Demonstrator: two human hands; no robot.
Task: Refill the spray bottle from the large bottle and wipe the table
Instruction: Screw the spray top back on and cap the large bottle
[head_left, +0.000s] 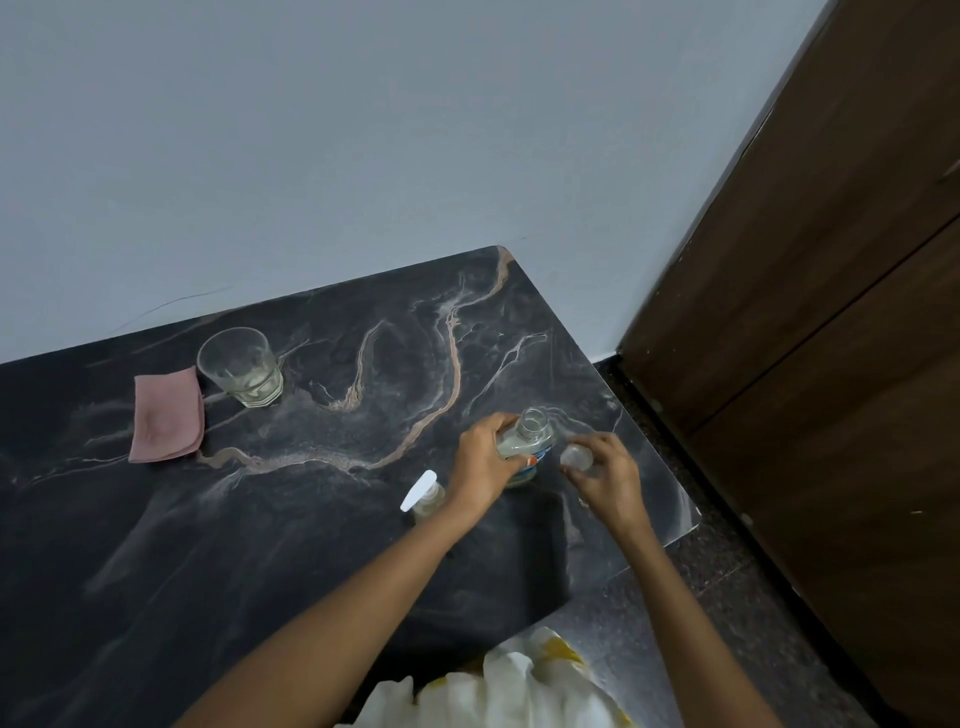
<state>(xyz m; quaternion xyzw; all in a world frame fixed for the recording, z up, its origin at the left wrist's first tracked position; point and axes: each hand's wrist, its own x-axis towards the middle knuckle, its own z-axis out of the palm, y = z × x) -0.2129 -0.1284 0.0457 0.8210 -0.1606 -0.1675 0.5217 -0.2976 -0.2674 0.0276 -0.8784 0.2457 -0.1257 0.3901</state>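
Your left hand (480, 462) grasps the uncapped large bottle (527, 448), upright near the right edge of the table (260, 545) | your right hand (605, 480) pinches a clear cap (576, 457) beside it | spray bottle (427, 500) stands just beside your left wrist.

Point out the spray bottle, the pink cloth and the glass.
spray bottle (420, 491), head view, on its white spray head.
pink cloth (166, 418), head view, middle of the folded fabric.
glass (243, 371), head view, on its side wall.

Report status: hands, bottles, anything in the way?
Left hand grips large bottle, upright, neck open. Right hand holds clear cap. Spray bottle beside left wrist, head on. Glass, cloth well clear.
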